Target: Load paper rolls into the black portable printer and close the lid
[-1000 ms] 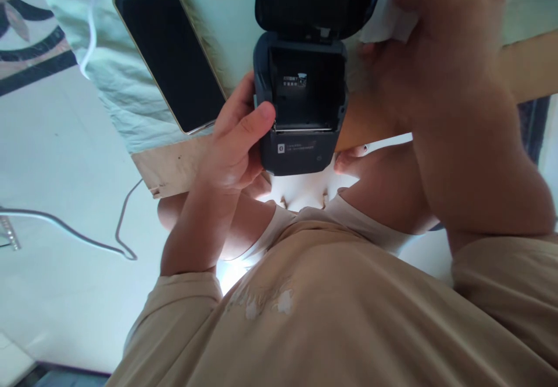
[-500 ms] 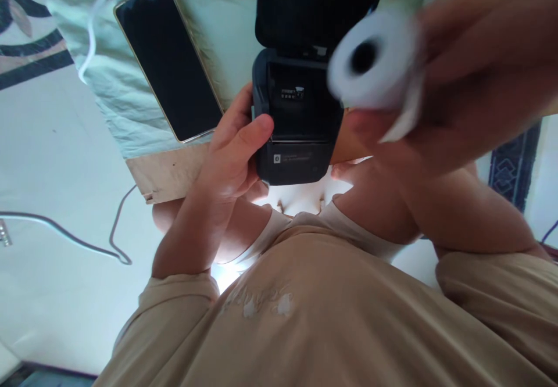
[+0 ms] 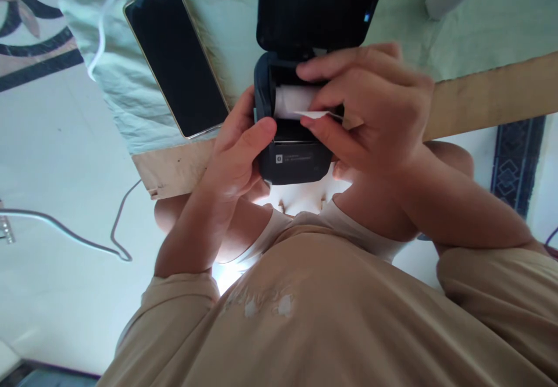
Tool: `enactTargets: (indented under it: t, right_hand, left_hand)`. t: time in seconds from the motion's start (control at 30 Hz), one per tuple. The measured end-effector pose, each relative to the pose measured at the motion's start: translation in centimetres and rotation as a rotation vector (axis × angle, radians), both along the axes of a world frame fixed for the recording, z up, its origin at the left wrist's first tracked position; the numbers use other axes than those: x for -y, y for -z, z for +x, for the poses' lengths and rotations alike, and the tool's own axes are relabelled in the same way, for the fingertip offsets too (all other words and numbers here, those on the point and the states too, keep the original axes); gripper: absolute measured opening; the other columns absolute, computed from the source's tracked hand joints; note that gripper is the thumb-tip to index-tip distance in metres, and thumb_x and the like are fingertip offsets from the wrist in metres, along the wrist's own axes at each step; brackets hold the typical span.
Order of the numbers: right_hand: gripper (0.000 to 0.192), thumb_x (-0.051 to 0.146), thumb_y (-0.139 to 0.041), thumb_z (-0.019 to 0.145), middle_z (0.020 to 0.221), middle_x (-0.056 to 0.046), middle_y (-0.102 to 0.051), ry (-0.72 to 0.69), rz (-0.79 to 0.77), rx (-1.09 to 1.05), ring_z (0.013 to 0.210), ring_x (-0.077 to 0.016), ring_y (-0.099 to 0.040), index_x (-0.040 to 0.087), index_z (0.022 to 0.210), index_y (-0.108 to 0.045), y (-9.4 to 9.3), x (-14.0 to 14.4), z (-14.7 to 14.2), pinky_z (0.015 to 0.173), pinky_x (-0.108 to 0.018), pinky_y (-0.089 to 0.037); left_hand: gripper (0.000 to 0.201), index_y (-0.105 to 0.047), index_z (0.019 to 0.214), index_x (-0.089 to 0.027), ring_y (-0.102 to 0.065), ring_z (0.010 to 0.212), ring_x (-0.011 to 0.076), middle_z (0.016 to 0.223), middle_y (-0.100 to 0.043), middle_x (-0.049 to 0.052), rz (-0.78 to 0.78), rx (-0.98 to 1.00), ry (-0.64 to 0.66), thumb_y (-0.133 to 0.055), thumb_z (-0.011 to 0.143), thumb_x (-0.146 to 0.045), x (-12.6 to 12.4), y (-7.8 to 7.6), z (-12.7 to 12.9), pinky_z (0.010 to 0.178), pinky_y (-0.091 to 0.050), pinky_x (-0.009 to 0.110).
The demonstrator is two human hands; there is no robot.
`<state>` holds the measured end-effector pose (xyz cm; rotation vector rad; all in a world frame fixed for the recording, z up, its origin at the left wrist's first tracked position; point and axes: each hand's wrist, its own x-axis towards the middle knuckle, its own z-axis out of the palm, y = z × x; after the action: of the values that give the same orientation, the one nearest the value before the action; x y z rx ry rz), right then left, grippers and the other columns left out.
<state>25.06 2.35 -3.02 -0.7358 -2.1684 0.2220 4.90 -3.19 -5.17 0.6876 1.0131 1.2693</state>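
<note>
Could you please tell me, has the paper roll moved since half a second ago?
Yes. Judged against the phone, the roll has moved left in the view, closer to it, and is now inside the open device.

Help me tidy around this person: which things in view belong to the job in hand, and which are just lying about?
Seemingly part of the job:
black printer, open, in the left hand
paper roll inside it, right hand on it

Seemingly just lying about:
phone, on the green cloth
white cable near it
grey wire, far left
</note>
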Motion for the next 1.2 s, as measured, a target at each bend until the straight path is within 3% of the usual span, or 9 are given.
enactTargets:
  t: [0.13, 0.27, 0.53, 0.73, 0.83, 0.93, 1.0, 1.07, 1.2]
  right_hand:
    - [0.016, 0.029, -0.060, 0.108, 0.127, 0.007, -0.082, -0.023, 0.000, 0.000, 0.114, -0.0115, -0.080, 0.026, 0.108, -0.076, 0.2, -0.2, 0.1, 0.098, -0.034, -0.061]
    - [0.033, 0.037, -0.050, 0.112, 0.115, 0.005, -0.082, -0.017, -0.075, 0.049, 0.116, -0.0121, -0.076, 0.027, 0.102, -0.080, 0.2, 0.0, -0.1, 0.106, -0.033, -0.062]
    - [0.019, 0.037, -0.059, 0.109, 0.112, 0.006, -0.081, -0.141, 0.051, -0.125, 0.118, -0.0171, -0.076, 0.030, 0.113, -0.076, 1.2, 1.2, -0.9, 0.098, -0.041, -0.063]
    - [0.010, 0.029, -0.070, 0.102, 0.122, 0.001, -0.075, -0.114, -0.029, -0.145, 0.129, -0.0158, -0.067, 0.026, 0.111, -0.075, 1.4, 0.5, -0.3, 0.120, -0.036, -0.060]
    - [0.027, 0.040, -0.067, 0.102, 0.137, -0.004, -0.066, -0.066, -0.032, -0.131, 0.135, -0.0197, -0.063, 0.025, 0.124, -0.070, 1.9, 0.4, -0.4, 0.127, -0.045, -0.055]
    - [0.039, 0.050, -0.052, 0.106, 0.146, -0.008, -0.057, -0.092, -0.055, -0.131, 0.141, -0.0246, -0.060, 0.026, 0.135, -0.062, 2.5, 0.7, -0.9, 0.128, -0.052, -0.054]
    - [0.042, 0.052, -0.053, 0.105, 0.147, -0.010, -0.055, -0.099, -0.077, -0.134, 0.144, -0.0270, -0.058, 0.026, 0.137, -0.060, 2.8, 0.8, -1.2, 0.129, -0.054, -0.053]
    - [0.048, 0.055, -0.057, 0.102, 0.146, -0.012, -0.055, -0.122, -0.070, -0.154, 0.144, -0.0268, -0.058, 0.024, 0.138, -0.060, 2.8, 0.7, -1.2, 0.128, -0.052, -0.054]
    - [0.059, 0.061, -0.059, 0.101, 0.140, -0.014, -0.057, -0.128, -0.068, -0.219, 0.136, -0.0224, -0.061, 0.019, 0.142, -0.060, 2.7, 0.1, -0.7, 0.118, -0.043, -0.062]
  left_hand:
    - [0.040, -0.083, 0.104, -0.026, -0.081, 0.107, 0.0285, 0.088, -0.075, 0.002, 0.016, 0.014, 0.008, -0.097, 0.082, -0.057, -0.1, -0.1, 0.1, 0.081, -0.068, 0.034]
    - [0.044, -0.081, 0.107, -0.024, -0.078, 0.116, 0.0296, 0.091, -0.076, 0.003, 0.031, 0.061, 0.013, -0.100, 0.080, -0.054, -0.3, 0.0, 0.1, 0.091, -0.067, 0.036]
    - [0.050, -0.077, 0.123, -0.035, -0.078, 0.107, 0.0251, 0.115, -0.082, -0.001, 0.103, 0.080, 0.049, -0.101, 0.079, -0.037, -0.1, 0.2, -0.2, 0.091, -0.065, 0.035]
    - [0.070, -0.068, 0.135, -0.034, -0.076, 0.126, 0.0278, 0.135, -0.079, 0.001, 0.256, 0.040, 0.064, -0.103, 0.075, -0.039, -0.5, 1.5, -0.6, 0.099, -0.066, 0.035]
    - [0.089, -0.058, 0.149, -0.036, -0.072, 0.136, 0.0340, 0.143, -0.076, 0.004, 0.225, -0.037, 0.082, -0.104, 0.073, -0.039, -0.8, 2.5, -1.0, 0.105, -0.064, 0.037]
    - [0.112, -0.050, 0.156, -0.044, -0.069, 0.143, 0.0405, 0.156, -0.070, 0.003, 0.403, 0.046, 0.137, -0.108, 0.060, -0.047, -1.0, 3.7, -1.0, 0.108, -0.064, 0.045]
    - [0.105, -0.049, 0.157, -0.045, -0.070, 0.143, 0.0379, 0.144, -0.074, 0.002, 0.466, 0.054, 0.071, -0.101, 0.067, -0.061, -1.1, 4.3, -1.0, 0.104, -0.065, 0.041]
    - [0.087, -0.049, 0.157, -0.047, -0.073, 0.138, 0.0332, 0.152, -0.071, 0.001, 0.424, -0.004, 0.087, -0.092, 0.082, -0.049, -1.2, 4.8, -1.0, 0.102, -0.065, 0.039]
    - [0.098, -0.052, 0.160, -0.044, -0.076, 0.131, 0.0352, 0.156, -0.068, 0.004, 0.476, -0.013, 0.088, -0.098, 0.074, -0.043, -1.5, 5.5, -1.2, 0.100, -0.068, 0.042]
